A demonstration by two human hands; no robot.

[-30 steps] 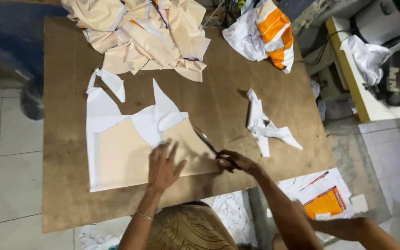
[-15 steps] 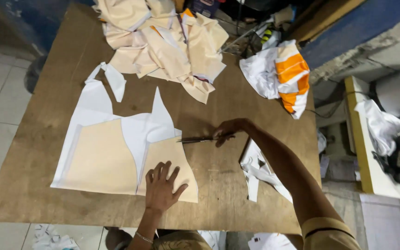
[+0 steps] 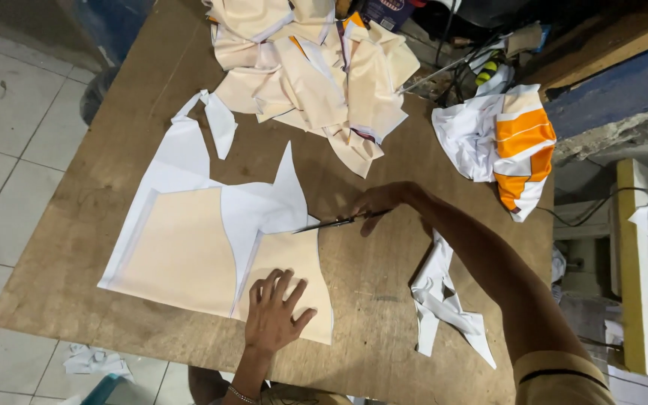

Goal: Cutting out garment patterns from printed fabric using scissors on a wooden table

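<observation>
My left hand [image 3: 273, 313] lies flat with spread fingers on a beige pattern piece [image 3: 292, 279] that rests on white fabric [image 3: 189, 176]. My right hand [image 3: 379, 201] grips scissors [image 3: 329, 223], whose blades point left at the top edge of that beige piece, where it meets the white fabric. A second, larger beige piece [image 3: 178, 257] lies on the white fabric to the left. Everything sits on a brown wooden table [image 3: 384, 277].
A heap of beige and white cut pieces [image 3: 313, 71] lies at the table's far edge. A white and orange bundle [image 3: 505, 142] sits at the far right. White offcuts [image 3: 444, 304] lie under my right forearm. Tiled floor [image 3: 9, 150] is to the left, cables and clutter at the back.
The camera view has shifted. My right hand still holds the scissors at the fabric's edge, and my left hand stays pressed on the beige piece.
</observation>
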